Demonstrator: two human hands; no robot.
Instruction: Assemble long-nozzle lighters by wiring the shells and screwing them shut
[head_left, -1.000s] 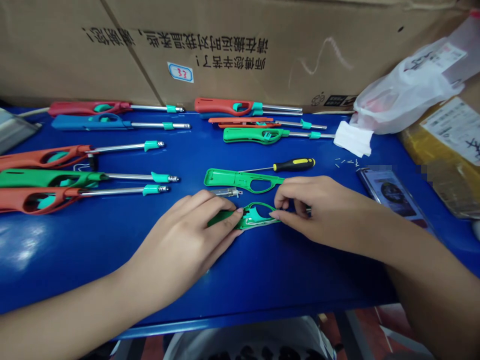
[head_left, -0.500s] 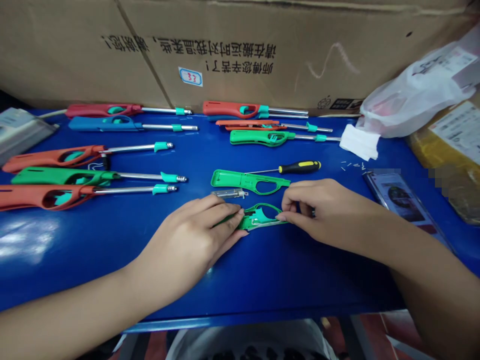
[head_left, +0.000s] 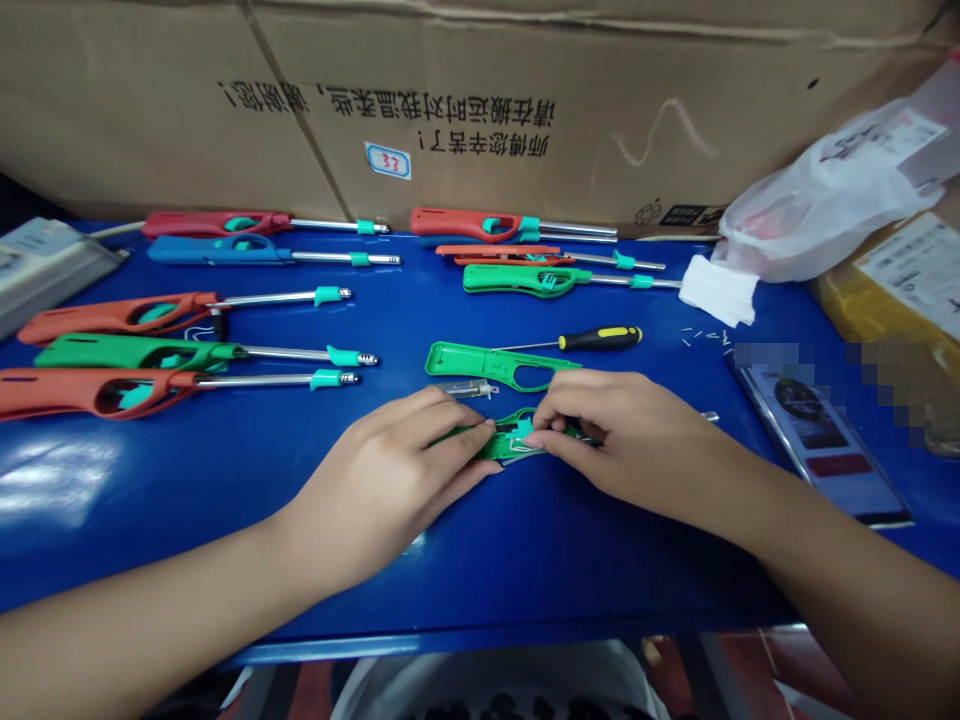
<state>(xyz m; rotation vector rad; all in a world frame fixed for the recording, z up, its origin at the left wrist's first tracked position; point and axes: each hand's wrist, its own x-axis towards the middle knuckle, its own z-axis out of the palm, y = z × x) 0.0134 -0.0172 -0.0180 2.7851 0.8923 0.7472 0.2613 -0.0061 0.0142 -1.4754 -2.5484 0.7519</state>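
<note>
An opened green lighter body (head_left: 493, 448) lies on the blue table, its inside facing up. My left hand (head_left: 397, 465) is closed on its left end, fingers over the top and thumb at the near edge. At the teal trigger (head_left: 519, 430) within it, the thumb and forefinger of my right hand (head_left: 622, 430) are pinched together; a thin wire shows beside them. My right hand hides the right part of the body, and a metal tip (head_left: 709, 416) peeks out beyond it. Just behind lie a clear fuel tank (head_left: 466, 388) and the loose green shell half (head_left: 469, 362).
A black-and-yellow screwdriver (head_left: 601, 338) rests behind the shell half. Several long lighters, such as an orange one (head_left: 97, 392), lie at left and back. At right are a phone (head_left: 825, 440), small screws (head_left: 705, 335), white paper (head_left: 718, 288) and a plastic bag (head_left: 810, 205). A cardboard box (head_left: 465, 60) closes the back.
My right hand has moved left along the lighter body, from its right end to the trigger, and now covers more of it. My left hand keeps its hold.
</note>
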